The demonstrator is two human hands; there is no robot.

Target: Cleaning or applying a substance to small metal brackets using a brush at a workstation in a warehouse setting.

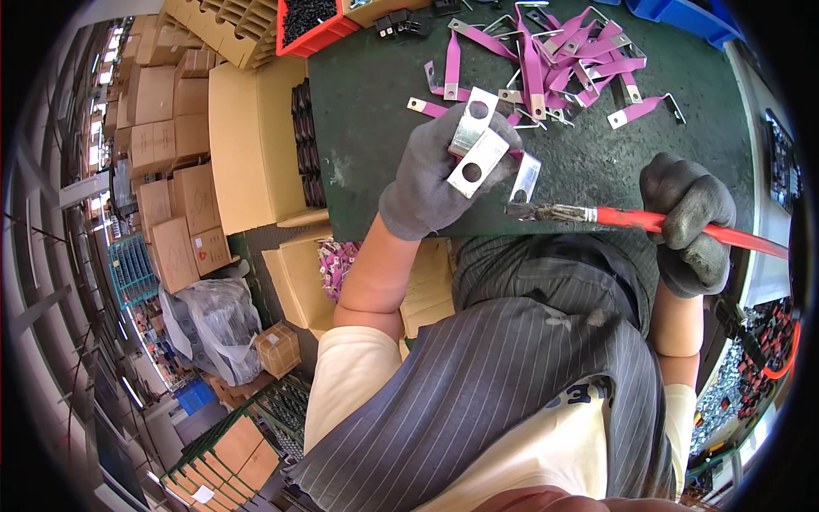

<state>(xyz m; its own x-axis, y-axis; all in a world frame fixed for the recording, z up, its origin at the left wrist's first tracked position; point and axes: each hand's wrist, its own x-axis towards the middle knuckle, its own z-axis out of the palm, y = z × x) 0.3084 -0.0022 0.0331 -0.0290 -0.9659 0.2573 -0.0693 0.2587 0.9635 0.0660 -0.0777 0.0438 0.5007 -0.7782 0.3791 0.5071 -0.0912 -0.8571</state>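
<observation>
Here, the left hand (420,179) is closed around some strips (479,164), and the right hand (689,224) is curled around a red brush (627,219).

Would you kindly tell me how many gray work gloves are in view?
2: one on the left hand, holding silvery metal pieces, and one on the right hand, gripping a red brush. I see no others.

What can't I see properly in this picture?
All in the head view:
Held strips: middles hidden by the left hand.
Brush: part hidden by the right hand.
Strip pile: lower strips covered by upper ones.
Blue bin: cut off by the top edge.
</observation>
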